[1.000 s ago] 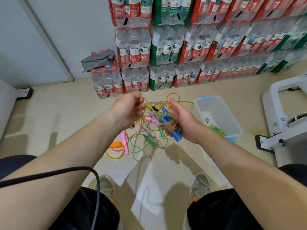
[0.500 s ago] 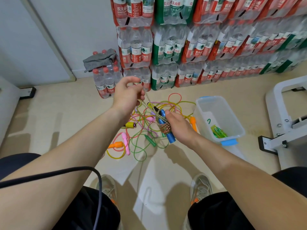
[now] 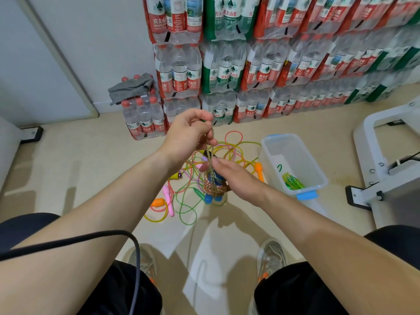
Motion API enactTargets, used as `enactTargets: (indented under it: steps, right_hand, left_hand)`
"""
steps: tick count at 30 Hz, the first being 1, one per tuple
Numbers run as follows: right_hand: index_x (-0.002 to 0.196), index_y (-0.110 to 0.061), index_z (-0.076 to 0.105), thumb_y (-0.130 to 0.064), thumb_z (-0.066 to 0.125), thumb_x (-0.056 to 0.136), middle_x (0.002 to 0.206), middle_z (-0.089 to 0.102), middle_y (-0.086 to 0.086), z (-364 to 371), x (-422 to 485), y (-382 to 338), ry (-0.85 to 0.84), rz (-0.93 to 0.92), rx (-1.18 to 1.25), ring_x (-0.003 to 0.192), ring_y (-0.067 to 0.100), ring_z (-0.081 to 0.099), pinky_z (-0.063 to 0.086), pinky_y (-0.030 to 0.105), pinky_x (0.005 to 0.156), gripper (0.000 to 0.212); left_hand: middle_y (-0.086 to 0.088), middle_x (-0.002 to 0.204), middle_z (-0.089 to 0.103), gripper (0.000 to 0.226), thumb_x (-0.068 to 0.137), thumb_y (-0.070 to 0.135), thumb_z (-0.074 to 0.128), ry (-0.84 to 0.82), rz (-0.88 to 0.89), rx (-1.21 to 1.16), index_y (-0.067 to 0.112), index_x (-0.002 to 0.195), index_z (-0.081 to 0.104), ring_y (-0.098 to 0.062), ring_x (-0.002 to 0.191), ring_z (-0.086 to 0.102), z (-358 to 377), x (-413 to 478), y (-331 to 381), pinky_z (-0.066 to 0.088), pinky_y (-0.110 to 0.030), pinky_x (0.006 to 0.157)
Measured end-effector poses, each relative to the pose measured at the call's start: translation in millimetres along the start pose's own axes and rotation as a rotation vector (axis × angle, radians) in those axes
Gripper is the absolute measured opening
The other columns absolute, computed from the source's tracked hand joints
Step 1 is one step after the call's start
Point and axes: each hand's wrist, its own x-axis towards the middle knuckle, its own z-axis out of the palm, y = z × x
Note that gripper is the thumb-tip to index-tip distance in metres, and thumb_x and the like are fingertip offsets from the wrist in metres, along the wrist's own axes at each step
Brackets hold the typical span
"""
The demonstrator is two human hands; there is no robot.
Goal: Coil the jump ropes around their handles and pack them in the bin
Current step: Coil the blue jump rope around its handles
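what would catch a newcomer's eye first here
The wall of shrink-wrapped water bottle packs stacked along the back dominates. In the middle, the left hand pinches a rope stretched taut up from blue handles held in the right hand, above a bright tangle of jump ropes on the floor; a clear bin stands to the right.

Printed in white on the red labels of the top-row bottles (image 3: 175, 19): 农夫山泉, under a small mountain emblem — finer Latin line beneath too blurred to read. Same four characters in white on the green wrap of the neighbouring pack (image 3: 225, 17), and again on the red labels of the middle-row bottles (image 3: 188, 83). Repeated, tiny but legible, on the small red-capped pack (image 3: 145, 128) at the left end. Further right along the stack (image 3: 341, 53), only smears of red and green — nothing legible.
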Motion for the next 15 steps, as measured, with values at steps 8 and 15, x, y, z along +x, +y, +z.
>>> enactTargets:
  steps: [8, 15]
  right_hand:
    - [0.083, -0.018, 0.061, -0.044, 0.040, 0.103, 0.078, 0.063, 0.003, -5, -4, 19, 0.085, -0.130, -0.457, 0.076, 0.018, 0.062, 0.052, 0.050, 0.082, 0.039]
    - [0.106, -0.021, 0.068, -0.033, 0.046, 0.104, 0.081, 0.062, -0.012, 8, -17, 49, 0.010, 0.047, -0.430, 0.071, 0.004, 0.056, 0.051, 0.033, 0.079, 0.025]
  left_hand:
    - [-0.002, 0.056, 0.050, 0.026, 0.092, -0.011, 0.043, 0.254, -0.086, -0.166, 0.013, 0.101, 0.051, -0.017, 0.051, 0.052, -11, 21, -11, 0.035, -0.027, 0.053]
    - [0.001, 0.060, 0.043, 0.029, 0.090, -0.009, 0.036, 0.134, -0.153, -0.397, 0.017, 0.091, 0.048, -0.013, 0.051, 0.043, -20, 53, 8, 0.037, -0.021, 0.048]
